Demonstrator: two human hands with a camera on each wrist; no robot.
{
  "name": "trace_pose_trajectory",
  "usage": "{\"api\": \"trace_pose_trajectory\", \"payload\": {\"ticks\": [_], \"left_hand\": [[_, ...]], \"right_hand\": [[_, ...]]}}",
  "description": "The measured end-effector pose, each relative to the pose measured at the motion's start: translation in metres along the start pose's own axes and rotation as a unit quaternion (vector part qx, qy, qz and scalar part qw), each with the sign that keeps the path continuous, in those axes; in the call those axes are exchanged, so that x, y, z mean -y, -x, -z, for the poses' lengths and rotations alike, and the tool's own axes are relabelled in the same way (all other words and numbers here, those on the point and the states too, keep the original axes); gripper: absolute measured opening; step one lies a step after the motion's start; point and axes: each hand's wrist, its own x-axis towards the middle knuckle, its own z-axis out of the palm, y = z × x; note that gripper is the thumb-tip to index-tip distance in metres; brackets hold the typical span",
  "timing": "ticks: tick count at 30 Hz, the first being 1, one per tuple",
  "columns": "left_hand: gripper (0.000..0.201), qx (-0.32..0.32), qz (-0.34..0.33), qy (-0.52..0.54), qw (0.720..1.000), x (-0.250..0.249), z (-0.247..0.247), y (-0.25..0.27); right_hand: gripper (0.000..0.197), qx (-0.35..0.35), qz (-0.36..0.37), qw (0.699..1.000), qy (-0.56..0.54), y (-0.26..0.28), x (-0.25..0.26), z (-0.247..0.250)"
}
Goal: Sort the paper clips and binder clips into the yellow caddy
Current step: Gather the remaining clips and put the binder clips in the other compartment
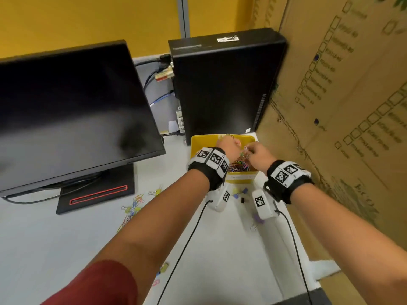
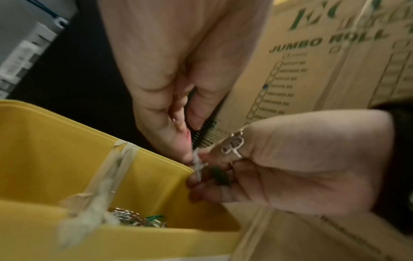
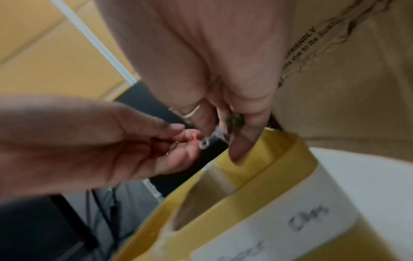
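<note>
The yellow caddy (image 1: pixel 198 142) stands against the computer tower, with a heap of coloured paper clips (image 1: pixel 239 166) in its near compartment. Both hands hover over it. My right hand (image 1: pixel 250 154) pinches a small green binder clip (image 2: pixel 220 174) between thumb and fingers. My left hand (image 1: pixel 234 144) pinches the clip's silver wire handle (image 3: pixel 205 143) from the other side. In the left wrist view, silver and green clips (image 2: pixel 138 219) lie beyond the taped divider (image 2: pixel 111 176). A handwritten white label (image 3: pixel 290 229) is stuck on the caddy's front wall.
A black monitor (image 1: pixel 66 106) fills the left, a black computer tower (image 1: pixel 220 84) stands behind the caddy, and a big cardboard box (image 1: pixel 341 106) walls off the right. Loose coloured clips (image 1: pixel 134 205) lie by the monitor base, binder clips (image 1: pixel 240 192) in front of the caddy.
</note>
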Motion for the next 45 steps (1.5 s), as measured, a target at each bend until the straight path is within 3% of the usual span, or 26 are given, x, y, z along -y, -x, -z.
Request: {"api": "trace_pose_trajectory", "payload": {"ticks": [3,6,8,11,13,16,19,23,24,26,28,31,35,37,41,43,45], "left_hand": [[0.031,0.034,-0.001,-0.094,0.995,0.001,0.002,-0.003],[0.038,0.024,-0.069,0.017,0.997,0.026,0.02,0.031],[0.036,-0.005,-0.077,0.061,0.995,0.06,0.036,0.068],[0.025,-0.09,-0.009,0.004,0.996,0.125,0.056,0.137],[0.019,-0.112,0.078,-0.055,0.989,0.167,0.058,0.182],[0.013,-0.085,0.16,-0.116,0.977,0.212,0.044,0.235],[0.02,-0.075,0.184,-0.132,0.971,0.234,0.026,0.268],[0.028,-0.073,0.209,-0.136,0.966,0.252,0.008,0.28],[0.03,-0.065,0.213,-0.136,0.965,0.252,0.004,0.28],[0.035,-0.047,0.216,-0.144,0.965,0.249,-0.002,0.28],[0.037,-0.044,0.212,-0.146,0.965,0.247,-0.005,0.279],[0.041,-0.038,0.201,-0.159,0.966,0.247,-0.006,0.279],[0.037,-0.085,0.163,-0.165,0.969,0.242,-0.008,0.28],[0.033,-0.09,0.15,-0.152,0.973,0.238,-0.008,0.279],[0.034,-0.039,0.162,-0.132,0.977,0.238,-0.012,0.266],[0.028,-0.019,0.165,-0.137,0.977,0.238,-0.014,0.26],[0.023,0.003,0.152,-0.156,0.976,0.236,-0.016,0.255]], "right_hand": [[0.039,0.069,0.012,0.988,0.141,-0.004,-0.002,0.003],[0.03,0.011,0.115,0.98,0.165,0.02,0.0,0.001],[0.021,-0.007,0.191,0.971,0.146,0.045,0.003,-0.011],[0.02,0.1,0.293,0.941,0.137,0.085,0.008,-0.052],[0.026,0.211,0.326,0.906,0.168,0.107,0.011,-0.092],[0.034,0.332,0.373,0.829,0.251,0.13,0.012,-0.151],[0.04,0.36,0.469,0.754,0.287,0.149,0.008,-0.189],[0.039,0.341,0.499,0.697,0.387,0.157,0.0,-0.193],[0.04,0.334,0.497,0.696,0.396,0.157,-0.005,-0.191],[0.041,0.329,0.479,0.727,0.365,0.156,-0.008,-0.183],[0.045,0.321,0.468,0.721,0.396,0.149,-0.016,-0.176],[0.048,0.274,0.438,0.754,0.405,0.136,-0.024,-0.159],[0.028,0.224,0.406,0.797,0.388,0.126,-0.023,-0.143],[0.035,0.185,0.434,0.81,0.347,0.128,-0.017,-0.152],[0.038,0.17,0.464,0.808,0.322,0.137,-0.004,-0.176],[0.03,0.201,0.429,0.812,0.342,0.137,-0.007,-0.178],[0.031,0.19,0.399,0.826,0.35,0.133,-0.017,-0.171]]}}
